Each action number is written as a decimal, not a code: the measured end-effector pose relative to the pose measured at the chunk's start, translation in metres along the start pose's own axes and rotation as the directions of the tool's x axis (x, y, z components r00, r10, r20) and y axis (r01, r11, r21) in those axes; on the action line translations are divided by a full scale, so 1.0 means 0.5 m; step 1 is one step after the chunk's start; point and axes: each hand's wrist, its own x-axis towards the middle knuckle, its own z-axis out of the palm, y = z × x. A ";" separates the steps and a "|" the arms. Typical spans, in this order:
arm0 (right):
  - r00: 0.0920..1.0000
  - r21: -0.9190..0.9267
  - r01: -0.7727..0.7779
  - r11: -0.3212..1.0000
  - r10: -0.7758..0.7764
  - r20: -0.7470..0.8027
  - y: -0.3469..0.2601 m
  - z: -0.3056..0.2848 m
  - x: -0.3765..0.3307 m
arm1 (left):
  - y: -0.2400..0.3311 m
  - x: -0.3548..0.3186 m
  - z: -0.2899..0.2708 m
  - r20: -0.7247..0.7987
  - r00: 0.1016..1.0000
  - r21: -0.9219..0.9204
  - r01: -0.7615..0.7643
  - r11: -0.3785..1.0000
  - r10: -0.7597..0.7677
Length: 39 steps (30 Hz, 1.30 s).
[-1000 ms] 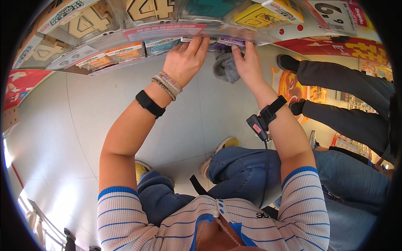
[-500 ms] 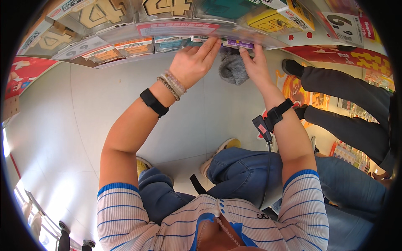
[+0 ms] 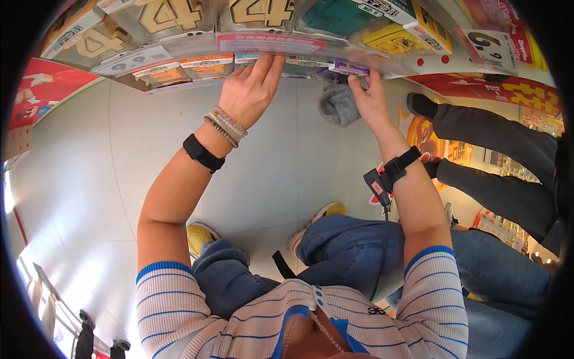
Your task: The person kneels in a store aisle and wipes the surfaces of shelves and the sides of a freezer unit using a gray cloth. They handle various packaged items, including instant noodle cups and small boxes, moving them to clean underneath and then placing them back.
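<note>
Your hands are up at the shelf edge near the top centre of the frame, where a row of small label cards sits in a clear strip. Your left hand is open, fingers straight and together, the fingertips pressed against the strip beside a pale blue card. Your right hand, a little to the right, pinches a purple card at the strip between thumb and fingers. Just below and between your hands hangs a grey cloth; whether your right hand also touches it cannot be told.

Your left wrist carries bead bracelets and a black band; your right wrist has a black strap with a small device. Above the strip, boxes fill the shelf, with a yellow one at upper right. At the right edge, another person's dark trouser legs stretch across the floor.
</note>
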 end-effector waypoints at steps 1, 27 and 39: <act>1.000 -0.004 0.016 1.000 -0.016 -0.002 0.002 -0.003 0.000 | 0.001 0.000 -0.002 0.008 1.000 -0.018 0.003 1.000 -0.003; 0.868 0.277 0.018 0.961 -0.152 0.473 -0.347 0.043 -0.134 | 0.075 0.013 -0.262 0.288 0.929 -0.837 0.362 0.411 -0.232; 0.640 0.168 0.405 0.899 -0.411 0.649 -0.554 -0.003 -0.108 | -0.272 0.087 -0.439 0.187 0.327 -0.898 0.439 -0.027 -0.926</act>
